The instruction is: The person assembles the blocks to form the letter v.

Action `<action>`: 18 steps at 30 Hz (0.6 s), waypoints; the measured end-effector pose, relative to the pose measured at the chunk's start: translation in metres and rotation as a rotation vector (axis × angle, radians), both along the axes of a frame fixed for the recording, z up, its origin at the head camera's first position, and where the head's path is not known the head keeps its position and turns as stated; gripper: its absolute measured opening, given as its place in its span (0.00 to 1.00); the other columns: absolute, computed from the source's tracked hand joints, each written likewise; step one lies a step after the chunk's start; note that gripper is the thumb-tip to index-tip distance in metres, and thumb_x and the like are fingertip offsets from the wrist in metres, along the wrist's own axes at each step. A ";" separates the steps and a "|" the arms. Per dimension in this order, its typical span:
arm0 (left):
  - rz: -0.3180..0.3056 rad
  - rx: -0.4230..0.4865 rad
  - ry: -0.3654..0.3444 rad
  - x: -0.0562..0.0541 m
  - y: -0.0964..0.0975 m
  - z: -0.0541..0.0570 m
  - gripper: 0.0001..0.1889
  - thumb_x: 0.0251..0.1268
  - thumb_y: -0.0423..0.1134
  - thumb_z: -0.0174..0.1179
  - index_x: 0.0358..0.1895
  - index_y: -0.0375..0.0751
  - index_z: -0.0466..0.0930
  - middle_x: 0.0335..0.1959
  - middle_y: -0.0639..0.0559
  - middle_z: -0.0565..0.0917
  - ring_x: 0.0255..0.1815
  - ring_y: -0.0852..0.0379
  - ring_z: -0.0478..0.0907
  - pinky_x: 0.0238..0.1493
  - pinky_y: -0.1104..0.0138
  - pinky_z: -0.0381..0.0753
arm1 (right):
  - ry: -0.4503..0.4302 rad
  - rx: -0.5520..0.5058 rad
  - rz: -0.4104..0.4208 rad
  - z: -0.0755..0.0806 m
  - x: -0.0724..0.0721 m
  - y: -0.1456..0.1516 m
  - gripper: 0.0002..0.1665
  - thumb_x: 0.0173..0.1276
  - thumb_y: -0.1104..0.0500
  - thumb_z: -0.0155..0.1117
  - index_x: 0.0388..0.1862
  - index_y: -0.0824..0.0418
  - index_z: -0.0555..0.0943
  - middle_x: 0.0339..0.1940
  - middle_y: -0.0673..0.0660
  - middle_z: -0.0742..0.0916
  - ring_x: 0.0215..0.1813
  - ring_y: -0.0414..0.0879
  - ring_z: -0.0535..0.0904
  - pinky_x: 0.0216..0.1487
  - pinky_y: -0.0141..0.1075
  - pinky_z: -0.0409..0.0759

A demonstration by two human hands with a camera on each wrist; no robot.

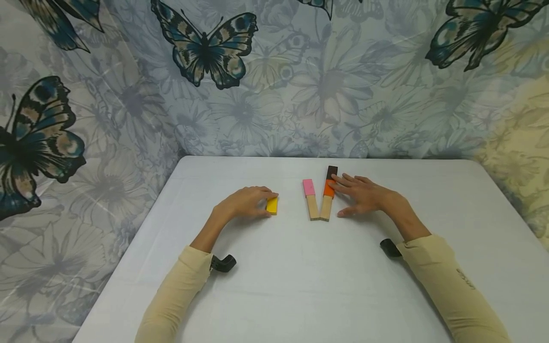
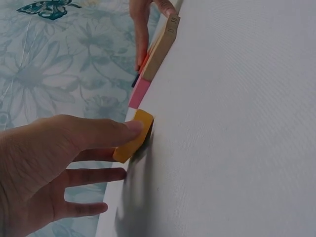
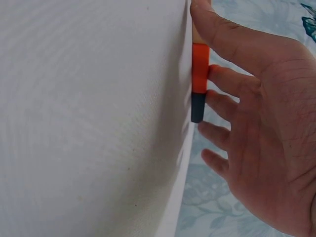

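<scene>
My left hand (image 1: 245, 202) pinches a small yellow block (image 1: 272, 206) between thumb and fingers, left of the other pieces. In the left wrist view the thumb lies on the yellow block (image 2: 133, 143), its other fingers spread. Two plain wooden blocks (image 1: 312, 207) (image 1: 326, 208) meet at their near ends in a narrow V. A pink block (image 1: 309, 187) continues the left arm. An orange block (image 1: 329, 188) and then a black block (image 1: 332, 172) continue the right arm. My right hand (image 1: 364, 194) is spread beside that arm, fingertips at the orange and black blocks.
A white-covered table (image 1: 300, 276) lies under everything. Behind it and at the left hangs cloth (image 1: 334, 90) printed with flowers and butterflies. Black devices (image 1: 224, 263) (image 1: 390, 248) stick out at both wrists, beside the beige sleeves.
</scene>
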State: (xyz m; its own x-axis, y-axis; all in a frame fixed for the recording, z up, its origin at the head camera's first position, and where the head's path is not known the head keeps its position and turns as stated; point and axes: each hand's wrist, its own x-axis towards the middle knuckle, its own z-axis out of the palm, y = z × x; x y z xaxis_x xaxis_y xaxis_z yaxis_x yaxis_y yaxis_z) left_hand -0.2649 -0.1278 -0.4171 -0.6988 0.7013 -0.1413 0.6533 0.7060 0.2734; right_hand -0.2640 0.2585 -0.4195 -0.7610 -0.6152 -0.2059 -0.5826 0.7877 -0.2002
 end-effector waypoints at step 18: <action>0.034 0.165 0.077 -0.014 0.019 0.007 0.28 0.70 0.47 0.67 0.70 0.39 0.79 0.67 0.41 0.83 0.69 0.43 0.78 0.74 0.52 0.76 | -0.003 -0.006 0.007 0.000 0.000 0.001 0.59 0.68 0.33 0.69 0.86 0.60 0.56 0.88 0.68 0.56 0.86 0.73 0.50 0.81 0.72 0.50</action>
State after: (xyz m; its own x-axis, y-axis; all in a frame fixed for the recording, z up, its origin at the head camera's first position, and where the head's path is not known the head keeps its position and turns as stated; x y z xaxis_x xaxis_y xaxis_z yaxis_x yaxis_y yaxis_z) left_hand -0.2785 -0.1088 -0.4099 -0.7270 0.6861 0.0291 0.6532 0.6778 0.3374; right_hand -0.2642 0.2593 -0.4198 -0.7564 -0.6216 -0.2039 -0.5873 0.7825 -0.2068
